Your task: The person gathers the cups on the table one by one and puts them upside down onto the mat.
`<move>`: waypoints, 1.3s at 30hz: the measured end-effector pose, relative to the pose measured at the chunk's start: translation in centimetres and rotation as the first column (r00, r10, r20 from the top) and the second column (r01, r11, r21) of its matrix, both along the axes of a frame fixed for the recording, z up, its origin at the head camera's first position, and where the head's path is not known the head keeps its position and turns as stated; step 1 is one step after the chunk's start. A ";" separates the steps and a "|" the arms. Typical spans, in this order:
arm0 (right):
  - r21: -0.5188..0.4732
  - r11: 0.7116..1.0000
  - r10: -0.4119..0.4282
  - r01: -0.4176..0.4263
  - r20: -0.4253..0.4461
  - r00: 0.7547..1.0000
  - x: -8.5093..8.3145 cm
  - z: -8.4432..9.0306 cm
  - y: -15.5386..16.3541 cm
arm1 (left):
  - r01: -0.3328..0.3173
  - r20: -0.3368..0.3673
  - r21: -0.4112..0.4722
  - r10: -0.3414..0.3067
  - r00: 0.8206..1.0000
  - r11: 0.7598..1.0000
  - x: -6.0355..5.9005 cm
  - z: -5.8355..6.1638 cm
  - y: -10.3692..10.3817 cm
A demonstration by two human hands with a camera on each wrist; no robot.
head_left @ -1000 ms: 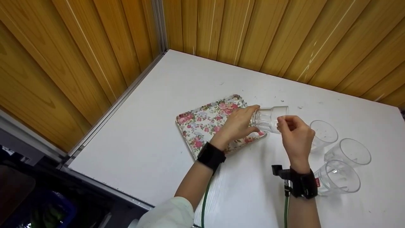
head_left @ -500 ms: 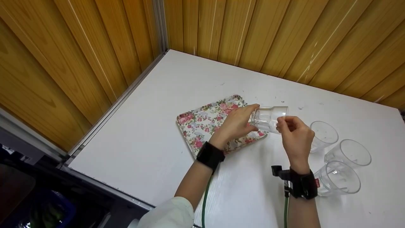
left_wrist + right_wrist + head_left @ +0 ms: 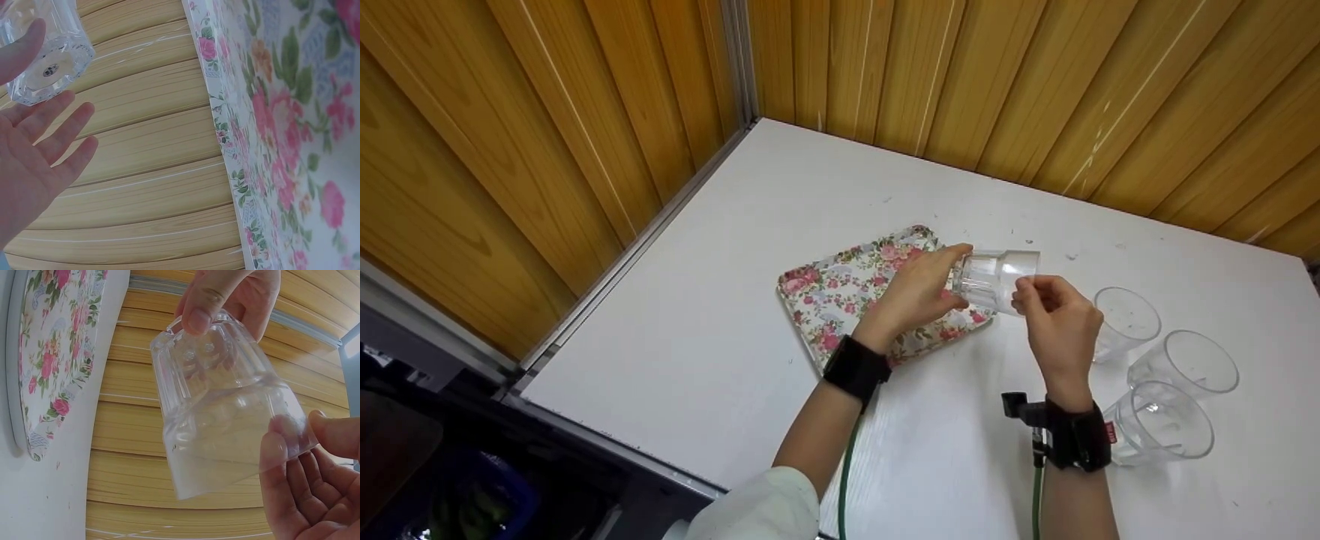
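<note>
A clear drinking glass (image 3: 997, 279) is held on its side above the right edge of a floral tray (image 3: 840, 307). My left hand (image 3: 919, 291) grips its base between thumb and fingers. In the left wrist view, the glass's round bottom (image 3: 50, 70) faces that palm, and the other fingers are spread. My right hand (image 3: 1061, 322) pinches the rim, with the thumb outside and a fingertip showing through the clear wall in the right wrist view. The glass (image 3: 225, 399) looks to have nothing inside.
Three more clear glasses, a far one (image 3: 1129, 322), a right one (image 3: 1185, 364) and a near one (image 3: 1162, 420), stand mouth up on the white table (image 3: 697, 315), right of my right hand. Wood-patterned panels (image 3: 960, 82) border the table behind and at left. Green cables (image 3: 847, 480) trail from both wrists.
Both hands and the glass between them have shifted very slightly left. The grip looks the same, and the tray and other glasses stay put.
</note>
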State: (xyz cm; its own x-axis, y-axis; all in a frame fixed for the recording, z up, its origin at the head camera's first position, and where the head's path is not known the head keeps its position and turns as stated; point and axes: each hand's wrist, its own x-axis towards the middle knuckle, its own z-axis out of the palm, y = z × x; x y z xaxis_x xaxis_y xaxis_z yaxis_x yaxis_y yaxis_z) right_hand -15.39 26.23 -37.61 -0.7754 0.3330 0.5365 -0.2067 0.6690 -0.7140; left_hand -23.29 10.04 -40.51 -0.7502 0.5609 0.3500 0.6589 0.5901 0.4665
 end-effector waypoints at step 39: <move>-0.036 0.999 0.010 -0.008 0.047 0.999 -0.2 -0.1 0.4 | -0.017 0.051 -0.025 0.018 0.999 1.000 0.2 0.8 -0.3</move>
